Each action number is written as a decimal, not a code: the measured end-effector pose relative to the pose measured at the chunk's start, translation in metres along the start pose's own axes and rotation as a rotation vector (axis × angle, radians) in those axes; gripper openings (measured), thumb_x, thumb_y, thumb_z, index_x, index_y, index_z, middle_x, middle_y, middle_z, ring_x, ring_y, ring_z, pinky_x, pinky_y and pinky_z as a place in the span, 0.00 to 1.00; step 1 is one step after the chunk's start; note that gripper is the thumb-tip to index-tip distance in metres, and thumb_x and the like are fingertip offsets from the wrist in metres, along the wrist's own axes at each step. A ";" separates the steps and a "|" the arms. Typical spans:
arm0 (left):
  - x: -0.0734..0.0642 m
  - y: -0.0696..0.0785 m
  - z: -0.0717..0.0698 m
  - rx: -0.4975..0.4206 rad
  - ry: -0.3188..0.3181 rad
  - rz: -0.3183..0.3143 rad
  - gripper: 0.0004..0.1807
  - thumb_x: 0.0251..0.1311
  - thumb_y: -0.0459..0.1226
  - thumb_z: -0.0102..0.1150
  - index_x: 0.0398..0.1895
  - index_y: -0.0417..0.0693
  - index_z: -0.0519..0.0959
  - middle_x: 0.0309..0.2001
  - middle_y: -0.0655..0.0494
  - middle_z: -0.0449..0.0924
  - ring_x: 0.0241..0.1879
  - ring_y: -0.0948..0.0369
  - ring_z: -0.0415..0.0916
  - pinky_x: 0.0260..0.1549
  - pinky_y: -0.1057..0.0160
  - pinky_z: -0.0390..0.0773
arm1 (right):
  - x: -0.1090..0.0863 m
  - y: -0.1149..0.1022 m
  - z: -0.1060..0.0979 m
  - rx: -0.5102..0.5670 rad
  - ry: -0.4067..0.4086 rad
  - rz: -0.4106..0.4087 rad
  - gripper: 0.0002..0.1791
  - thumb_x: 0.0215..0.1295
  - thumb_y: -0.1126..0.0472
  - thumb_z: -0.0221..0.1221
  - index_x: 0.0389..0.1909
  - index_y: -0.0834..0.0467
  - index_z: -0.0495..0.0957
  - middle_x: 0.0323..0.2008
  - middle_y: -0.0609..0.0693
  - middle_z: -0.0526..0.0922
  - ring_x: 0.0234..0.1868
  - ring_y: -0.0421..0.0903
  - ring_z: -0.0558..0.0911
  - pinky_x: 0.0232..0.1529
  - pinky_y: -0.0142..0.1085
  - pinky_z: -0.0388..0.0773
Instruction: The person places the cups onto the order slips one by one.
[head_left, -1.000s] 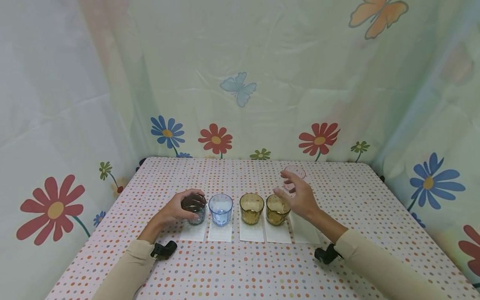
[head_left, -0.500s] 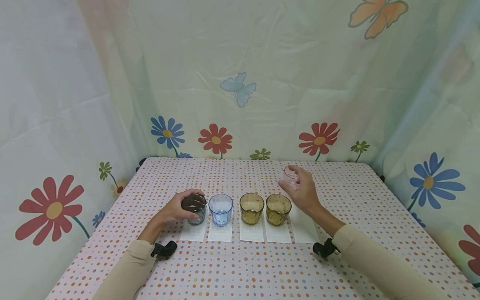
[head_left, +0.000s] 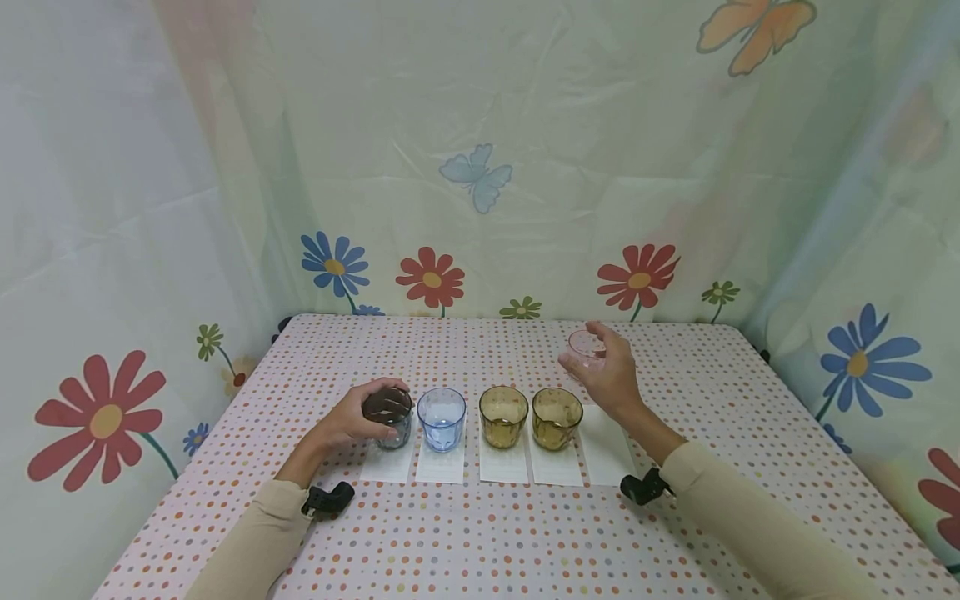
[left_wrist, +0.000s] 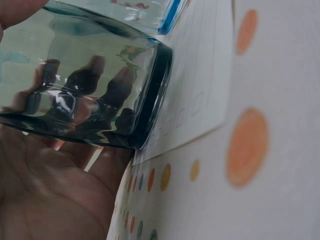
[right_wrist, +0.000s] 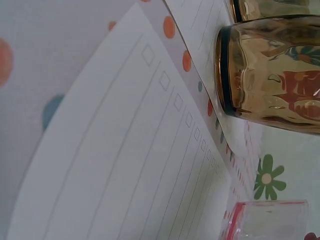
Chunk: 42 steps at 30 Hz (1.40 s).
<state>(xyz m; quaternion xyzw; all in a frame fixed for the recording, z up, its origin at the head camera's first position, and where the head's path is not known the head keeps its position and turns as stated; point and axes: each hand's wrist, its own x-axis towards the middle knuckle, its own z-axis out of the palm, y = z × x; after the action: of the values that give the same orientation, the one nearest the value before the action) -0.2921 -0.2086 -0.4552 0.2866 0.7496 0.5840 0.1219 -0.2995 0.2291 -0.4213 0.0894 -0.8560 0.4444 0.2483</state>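
My left hand [head_left: 356, 414] grips a smoky grey-blue glass tumbler [head_left: 399, 431] at the left end of a row. In the left wrist view its fingers show through the glass [left_wrist: 95, 90], whose base is at a lined white paper [left_wrist: 200, 90]. Beyond the row, my right hand [head_left: 617, 379] curves its thumb and fingers around a pale pink tumbler [head_left: 585, 342], which the hand partly hides. The right wrist view has this pink glass [right_wrist: 272, 220] low in the right corner, a fingertip [right_wrist: 312, 236] by it.
Between the hands stand a light blue tumbler [head_left: 442, 421] and two amber tumblers [head_left: 503, 417], [head_left: 557, 421], each on a white paper. Another paper [head_left: 609, 454] lies at the row's right end. A dotted cloth covers the table [head_left: 480, 542]; flowered curtains [head_left: 555, 208] enclose it.
My right hand has moved from above the right amber tumbler out to the pink tumbler and closed around it. My left hand and the row of tumblers have stayed still.
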 end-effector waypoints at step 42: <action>0.000 -0.001 -0.002 -0.011 -0.001 0.008 0.41 0.49 0.29 0.73 0.69 0.33 0.67 0.60 0.39 0.77 0.60 0.45 0.76 0.57 0.57 0.77 | 0.037 0.044 0.010 -0.040 -0.057 0.265 0.69 0.54 0.43 0.75 0.82 0.55 0.35 0.81 0.62 0.42 0.80 0.65 0.46 0.74 0.64 0.49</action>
<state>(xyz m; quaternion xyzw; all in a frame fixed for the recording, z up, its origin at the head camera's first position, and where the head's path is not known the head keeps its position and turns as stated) -0.2932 -0.2102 -0.4558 0.2892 0.7451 0.5886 0.1215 -0.3508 0.2491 -0.4389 -0.0166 -0.8757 0.4536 0.1648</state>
